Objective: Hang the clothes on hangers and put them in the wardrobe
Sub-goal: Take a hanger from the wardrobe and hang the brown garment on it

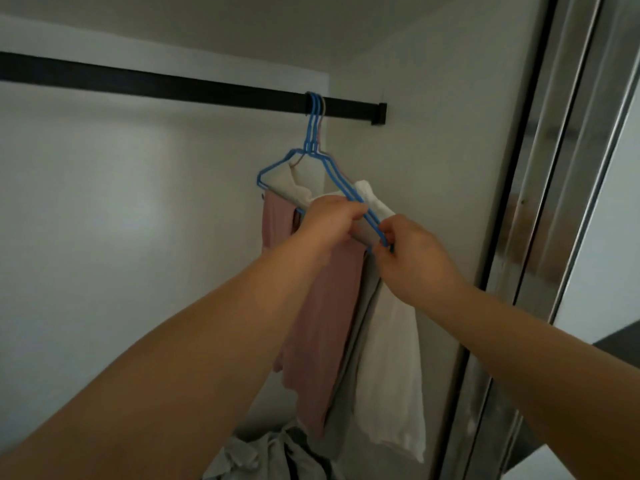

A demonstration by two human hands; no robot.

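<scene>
**Both hands on the blue hangers at the wardrobe rail**

We reached up into the wardrobe with both arms. Our left hand (332, 220) was curled around the lower bar of the blue hangers (313, 143), fingers wrapped over the wire and the cloth folded across it. Our right hand (412, 258) pinched the near corner of the same hangers between thumb and fingertips. The hooks sat together over the black rail (173, 86), close to its right end bracket by the side wall (433, 133).

From the hangers three garments hung down: a pink garment (318, 323) on the left, a grey garment (349, 375) in the middle and a white garment (388, 375) on the right, just beside the side wall. We counted at least two blue hangers pressed together; a third, paler hook seemed to lie behind them, though the blur left us unsure.

Below, at the bottom edge, a heap of grey clothes (263, 455) lay inside the wardrobe. To the right stood the metal door frame (554, 168).
</scene>
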